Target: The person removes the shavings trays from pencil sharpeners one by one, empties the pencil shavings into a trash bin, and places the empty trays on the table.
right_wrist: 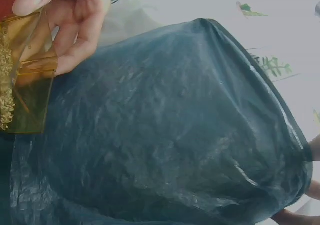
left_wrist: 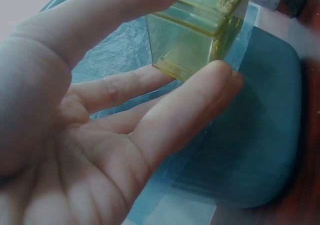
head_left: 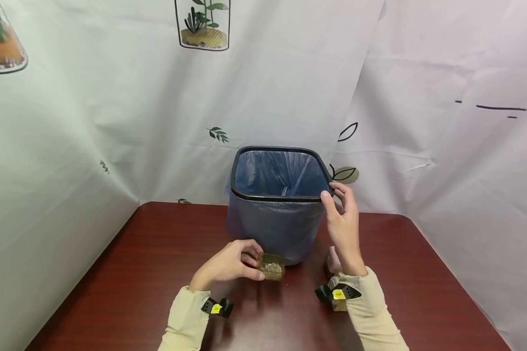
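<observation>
My left hand (head_left: 233, 263) pinches a small see-through amber box (head_left: 271, 267) between thumb and fingertips, just in front of the bin. Pale, crumbly bits (right_wrist: 6, 80) lie inside the box, seen from the side in the right wrist view. A dark bin (head_left: 274, 224) with a black rim and a thin bluish plastic bag as liner stands tilted towards the back of the table. At the bin's right corner, my right hand (head_left: 343, 224) grips the rim with thumb and fingers.
A pale, rounded object (head_left: 333, 261) sits on the reddish-brown table (head_left: 167, 273), partly hidden behind my right wrist. White printed cloth (head_left: 127, 97) hangs close behind the bin and along both sides.
</observation>
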A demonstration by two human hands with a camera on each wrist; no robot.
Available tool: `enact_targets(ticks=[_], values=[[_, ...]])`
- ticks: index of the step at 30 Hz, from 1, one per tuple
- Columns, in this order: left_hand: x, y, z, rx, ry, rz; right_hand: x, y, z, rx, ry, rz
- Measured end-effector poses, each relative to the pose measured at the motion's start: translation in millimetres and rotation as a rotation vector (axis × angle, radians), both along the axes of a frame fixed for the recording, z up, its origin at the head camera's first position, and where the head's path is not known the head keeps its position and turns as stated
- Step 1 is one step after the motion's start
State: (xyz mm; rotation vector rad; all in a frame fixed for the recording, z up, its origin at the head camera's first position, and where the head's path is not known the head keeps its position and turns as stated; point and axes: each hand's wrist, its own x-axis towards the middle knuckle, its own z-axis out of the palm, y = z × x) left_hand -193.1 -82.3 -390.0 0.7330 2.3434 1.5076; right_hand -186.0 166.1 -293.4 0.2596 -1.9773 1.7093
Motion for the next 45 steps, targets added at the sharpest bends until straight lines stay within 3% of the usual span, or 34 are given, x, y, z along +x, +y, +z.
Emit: enact_targets(ticks=[8,17,22,27,45], values=[[1.8,-6.2,-2.3,0.005,0.005,0.033,-5.7,2,-5.4,0.010,-0.027,0.012],[1.9,-6.5,2.5,0.047,-0.017,0.001,-26.4,10,-27.5,0.019,-0.010,-0.004],[2.8,-8.4,3.5,0.115,-0.050,-0.001,-27.1,6,-29.7,-0.011,-0.002,0.010],[0.8,-10.5,4.0,0.156,-0.015,0.015,-27.6,3,-29.5,-0.008,0.014,0.003],[4.0,-17.7,18.1,0.168,0.006,0.017,-26.8,2,-27.6,-0.023,0.012,0.008]])
